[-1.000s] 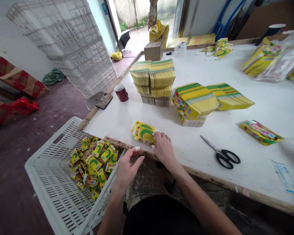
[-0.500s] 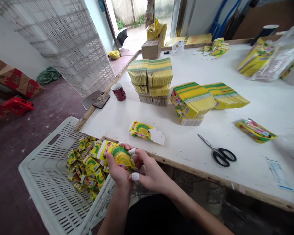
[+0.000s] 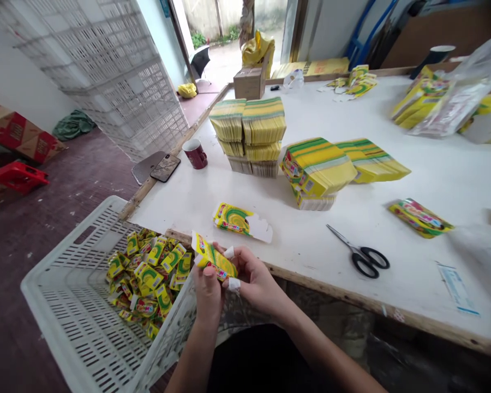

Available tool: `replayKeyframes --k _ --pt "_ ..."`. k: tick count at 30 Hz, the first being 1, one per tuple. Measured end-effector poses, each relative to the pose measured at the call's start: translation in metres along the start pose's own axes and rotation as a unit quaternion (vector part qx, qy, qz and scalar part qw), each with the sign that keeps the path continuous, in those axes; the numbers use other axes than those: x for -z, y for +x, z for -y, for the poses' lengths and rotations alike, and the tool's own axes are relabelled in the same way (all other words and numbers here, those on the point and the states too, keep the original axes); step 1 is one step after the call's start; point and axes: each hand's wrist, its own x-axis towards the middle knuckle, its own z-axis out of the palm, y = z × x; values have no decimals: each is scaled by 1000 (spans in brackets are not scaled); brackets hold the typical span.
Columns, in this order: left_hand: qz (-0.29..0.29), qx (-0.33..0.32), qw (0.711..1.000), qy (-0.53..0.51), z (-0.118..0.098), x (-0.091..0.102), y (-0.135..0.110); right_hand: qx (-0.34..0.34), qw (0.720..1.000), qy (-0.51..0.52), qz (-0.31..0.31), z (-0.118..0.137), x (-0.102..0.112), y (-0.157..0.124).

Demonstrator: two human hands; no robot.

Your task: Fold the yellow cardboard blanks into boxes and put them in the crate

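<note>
Holding 1 yellow-and-green carton point(image 3: 213, 257) between 2 hands, tilted, just at the near edge of the white table point(image 3: 294, 240). Gripping the lower left part with the left hand point(image 3: 208, 292), thumb against the near side, fingers partly hidden behind. Pinching the right end with the right hand point(image 3: 256, 281), closed on it between thumb and fingers, with white wraps point(image 3: 234, 285) on the thumb and 1 finger. White flap showing at the end away from the right hand.

Just beyond the hands, lying on the table and apart from them: 1 flat carton point(image 3: 231, 219), printed face up, white flaps to the right. Left of the left hand: a white plastic crate point(image 3: 33, 286), holding a heap of small yellow cartons point(image 3: 149, 274). Farther beyond the left hand: a dark red mug point(image 3: 195, 155), with a phone point(image 3: 166, 167) to its left. Well beyond the right hand: tall bundles point(image 3: 264, 120) of yellow card, then a lower stack point(image 3: 321, 169) to their right. Right of the right hand, well apart: black-handled scissors point(image 3: 357, 254). Farther right: a yellow packet point(image 3: 420, 218).
</note>
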Motion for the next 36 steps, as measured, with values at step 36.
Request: replayKeyframes --k 36 --pt "234 -33 812 533 -71 8 11 235 788 -564 75 43 11 -2"
